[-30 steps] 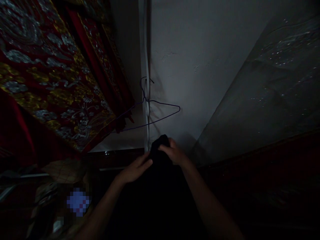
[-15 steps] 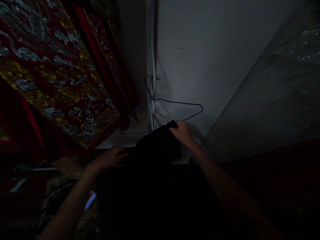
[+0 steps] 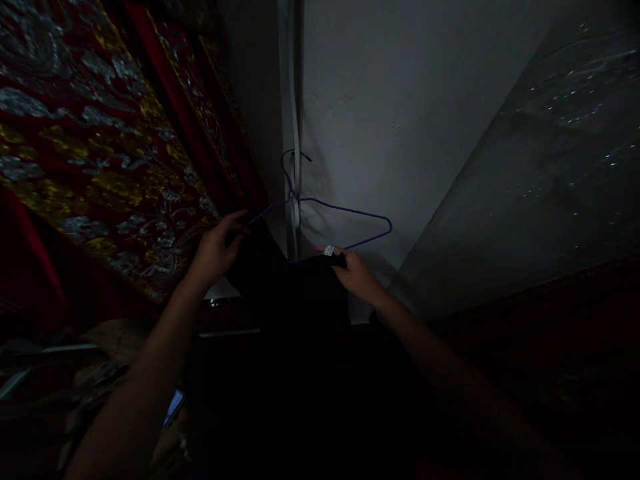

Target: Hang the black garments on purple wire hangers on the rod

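Note:
A purple wire hanger (image 3: 350, 212) hangs by its hook against a pale strip on the wall. A black garment (image 3: 310, 293) covers the hanger's left end and part of its lower bar; the hanger's right end is bare. My left hand (image 3: 220, 247) is closed on the garment at the hanger's left corner. Lower down on the right, my right hand (image 3: 357, 273) pinches the garment's edge beside a small white label (image 3: 329, 251). The scene is dark, so the garment's folds and lower part are hard to make out.
Red cloth with gold and silver embroidery (image 3: 115, 133) hangs at the left. A clear plastic sheet (image 3: 550, 173) slants across the right side. At lower left, a lit phone (image 3: 173, 408) lies among cloths. The grey wall (image 3: 380, 100) stands behind the hanger.
My left hand has moved up with the garment, which now covers the hanger's left corner. My right hand keeps its hold, and the white label shows more clearly. The view has shifted slightly.

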`<state>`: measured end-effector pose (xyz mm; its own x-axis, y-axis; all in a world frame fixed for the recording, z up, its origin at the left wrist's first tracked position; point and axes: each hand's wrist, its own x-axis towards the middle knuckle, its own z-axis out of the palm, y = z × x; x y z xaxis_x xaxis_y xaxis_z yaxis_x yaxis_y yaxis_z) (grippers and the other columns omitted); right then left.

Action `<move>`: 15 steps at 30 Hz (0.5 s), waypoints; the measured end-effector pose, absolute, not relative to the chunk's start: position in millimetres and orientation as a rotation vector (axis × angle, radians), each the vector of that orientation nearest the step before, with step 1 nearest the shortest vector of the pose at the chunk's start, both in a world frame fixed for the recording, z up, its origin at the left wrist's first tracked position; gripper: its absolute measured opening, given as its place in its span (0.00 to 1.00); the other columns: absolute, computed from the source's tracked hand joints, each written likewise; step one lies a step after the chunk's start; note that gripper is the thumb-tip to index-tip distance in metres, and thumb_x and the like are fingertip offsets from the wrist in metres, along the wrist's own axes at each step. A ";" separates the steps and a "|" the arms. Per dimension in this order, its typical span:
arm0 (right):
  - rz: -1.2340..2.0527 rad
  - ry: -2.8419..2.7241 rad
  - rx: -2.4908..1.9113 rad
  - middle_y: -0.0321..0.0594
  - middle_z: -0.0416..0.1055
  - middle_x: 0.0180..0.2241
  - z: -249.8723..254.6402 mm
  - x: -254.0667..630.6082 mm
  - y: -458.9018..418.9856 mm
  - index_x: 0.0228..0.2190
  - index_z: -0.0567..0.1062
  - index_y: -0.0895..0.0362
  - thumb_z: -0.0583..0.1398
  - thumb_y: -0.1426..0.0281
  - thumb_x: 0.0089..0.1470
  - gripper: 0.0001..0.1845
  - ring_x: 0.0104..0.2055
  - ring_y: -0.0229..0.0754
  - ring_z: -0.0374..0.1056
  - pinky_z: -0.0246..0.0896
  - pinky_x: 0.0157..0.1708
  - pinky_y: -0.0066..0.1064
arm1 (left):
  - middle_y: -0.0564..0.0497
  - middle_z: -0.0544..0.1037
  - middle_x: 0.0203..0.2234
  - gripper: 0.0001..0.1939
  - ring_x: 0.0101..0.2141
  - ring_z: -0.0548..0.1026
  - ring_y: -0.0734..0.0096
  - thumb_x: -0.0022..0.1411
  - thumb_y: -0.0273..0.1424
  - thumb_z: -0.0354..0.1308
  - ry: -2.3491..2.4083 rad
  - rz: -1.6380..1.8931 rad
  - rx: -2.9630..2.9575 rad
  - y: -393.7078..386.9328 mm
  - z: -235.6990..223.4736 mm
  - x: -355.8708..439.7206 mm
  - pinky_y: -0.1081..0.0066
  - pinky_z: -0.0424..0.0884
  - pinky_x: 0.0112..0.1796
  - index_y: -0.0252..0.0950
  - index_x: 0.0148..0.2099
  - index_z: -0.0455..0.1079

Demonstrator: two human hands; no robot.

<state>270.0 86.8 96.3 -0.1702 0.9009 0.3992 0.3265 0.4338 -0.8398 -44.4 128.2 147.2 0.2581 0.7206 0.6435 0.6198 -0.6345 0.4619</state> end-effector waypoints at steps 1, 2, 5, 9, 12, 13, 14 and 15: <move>0.687 -1.688 -1.079 0.40 0.78 0.36 97.3 276.6 87.1 0.43 0.79 0.55 0.58 0.73 0.48 0.19 0.40 0.46 0.73 0.66 0.44 0.37 | 0.47 0.80 0.44 0.19 0.47 0.77 0.61 0.62 0.31 0.53 1.276 1.316 2.408 129.1 149.6 -44.1 0.61 0.69 0.53 0.37 0.55 0.71; 0.607 -1.629 -1.093 0.41 0.79 0.39 99.2 284.6 88.7 0.49 0.77 0.55 0.58 0.73 0.49 0.24 0.42 0.46 0.73 0.67 0.46 0.38 | 0.47 0.81 0.44 0.17 0.46 0.78 0.61 0.63 0.31 0.53 1.278 1.298 2.413 129.2 152.3 -44.7 0.62 0.70 0.53 0.37 0.53 0.73; 0.428 -1.420 -1.136 0.42 0.79 0.40 110.3 313.4 100.3 0.61 0.67 0.55 0.59 0.74 0.49 0.36 0.39 0.46 0.74 0.69 0.41 0.38 | 0.47 0.81 0.43 0.14 0.45 0.77 0.60 0.63 0.32 0.54 1.297 1.278 2.430 126.6 163.0 -47.5 0.63 0.70 0.52 0.38 0.48 0.76; 0.449 -1.460 -1.232 0.39 0.78 0.30 138.6 353.4 113.8 0.44 0.81 0.61 0.61 0.74 0.50 0.18 0.33 0.44 0.74 0.68 0.33 0.34 | 0.46 0.77 0.46 0.11 0.49 0.74 0.59 0.63 0.34 0.57 1.290 1.315 2.537 126.4 174.8 -47.1 0.60 0.68 0.54 0.38 0.44 0.76; 0.820 -1.605 -1.297 0.38 0.77 0.25 164.6 378.8 107.7 0.29 0.82 0.61 0.66 0.68 0.49 0.08 0.27 0.43 0.73 0.66 0.27 0.33 | 0.46 0.76 0.45 0.12 0.49 0.73 0.59 0.64 0.38 0.57 1.394 1.420 2.459 132.2 171.3 -50.8 0.60 0.67 0.54 0.37 0.43 0.75; 0.977 -1.610 -1.303 0.39 0.77 0.25 171.8 384.7 103.7 0.29 0.82 0.61 0.68 0.66 0.47 0.10 0.26 0.43 0.73 0.66 0.26 0.33 | 0.46 0.77 0.43 0.13 0.47 0.74 0.60 0.64 0.39 0.58 1.430 1.442 2.391 134.5 168.0 -52.9 0.61 0.68 0.52 0.37 0.45 0.75; 1.089 -1.587 -1.302 0.40 0.78 0.26 177.2 388.4 99.9 0.29 0.82 0.62 0.70 0.65 0.46 0.11 0.25 0.43 0.73 0.67 0.26 0.34 | 0.47 0.78 0.41 0.15 0.44 0.75 0.61 0.63 0.41 0.58 1.461 1.452 2.312 136.5 164.2 -54.7 0.62 0.70 0.50 0.37 0.48 0.73; 1.123 -1.549 -1.303 0.41 0.78 0.26 180.5 389.5 96.9 0.29 0.81 0.62 0.70 0.65 0.46 0.12 0.25 0.42 0.74 0.67 0.26 0.34 | 0.48 0.78 0.39 0.17 0.42 0.76 0.62 0.63 0.42 0.59 1.484 1.451 2.236 138.2 160.4 -55.5 0.64 0.71 0.48 0.37 0.49 0.72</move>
<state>389.5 96.9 180.5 -0.1456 0.9887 0.0345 0.2747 0.0739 -0.9587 -55.5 138.2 160.4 0.0762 0.7547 0.6517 0.6684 -0.5236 0.5282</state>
